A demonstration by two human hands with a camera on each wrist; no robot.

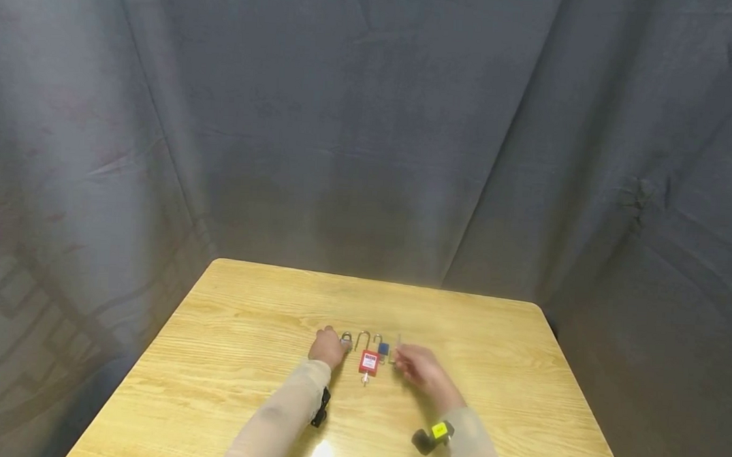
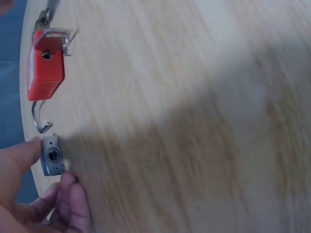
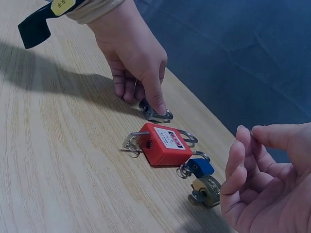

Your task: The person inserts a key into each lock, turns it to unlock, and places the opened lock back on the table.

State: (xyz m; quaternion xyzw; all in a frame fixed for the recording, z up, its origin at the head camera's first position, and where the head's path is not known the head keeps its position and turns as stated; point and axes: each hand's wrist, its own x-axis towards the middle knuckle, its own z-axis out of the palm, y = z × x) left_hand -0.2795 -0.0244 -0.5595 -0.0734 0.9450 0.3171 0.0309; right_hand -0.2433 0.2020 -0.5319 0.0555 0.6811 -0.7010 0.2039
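Observation:
My left hand pinches a small grey padlock lying on the table, the thumb on one side and fingertips on the other. Its keyhole faces out between them. Beside it lies a larger red padlock with a white label, a raised shackle and a key in its bottom. Further right come a blue padlock with its shackle out and key rings, then a brass padlock. My right hand hovers beside the brass padlock, fingers loosely bent, thumb near the index fingertip, with nothing seen between them.
The padlocks stand in a row on a light wooden table. Grey curtains hang behind the table and on both sides. A black device with a yellow label is strapped to the right wrist.

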